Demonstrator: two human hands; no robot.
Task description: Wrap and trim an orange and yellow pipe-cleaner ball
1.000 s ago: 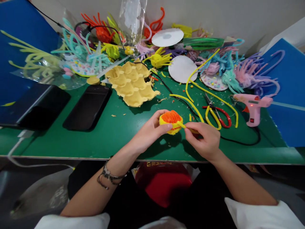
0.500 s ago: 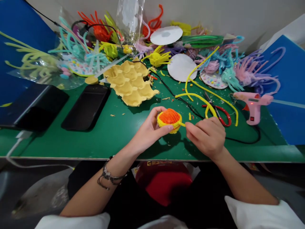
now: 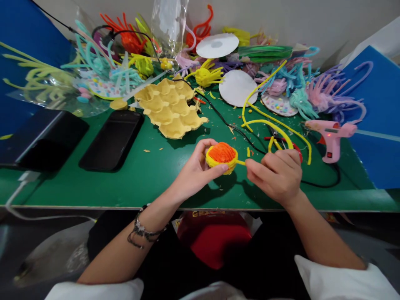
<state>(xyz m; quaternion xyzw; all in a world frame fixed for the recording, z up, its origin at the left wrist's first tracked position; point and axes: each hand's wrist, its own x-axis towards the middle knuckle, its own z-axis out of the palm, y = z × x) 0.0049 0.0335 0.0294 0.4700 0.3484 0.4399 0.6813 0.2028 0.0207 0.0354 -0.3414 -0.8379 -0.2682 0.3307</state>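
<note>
My left hand [image 3: 200, 168] is closed around a small round piece [image 3: 222, 153] with a ribbed orange top and a yellow rim, made of fuzzy pipe cleaner. From its right side runs a yellow pipe cleaner [image 3: 241, 162], pinched in my right hand [image 3: 276, 175]. The strand between the hands is straight, and its far part rises from behind my right hand in a loop. Both hands are held above the front part of the green table. Scissors [image 3: 298, 152] with red handles lie behind my right hand, partly covered by it and the yellow strand.
A torn yellow egg carton [image 3: 171, 108] lies beyond my left hand. Left of it is a black phone [image 3: 111, 139]. A pink glue gun [image 3: 331, 135] with a lit red light stands at right. White discs [image 3: 238, 88] and pipe-cleaner bundles [image 3: 208, 75] crowd the back.
My right hand has shifted slightly right, away from the round piece, and a little more yellow strand shows between the hands. The looped end moved along and covers more of the scissors.
</note>
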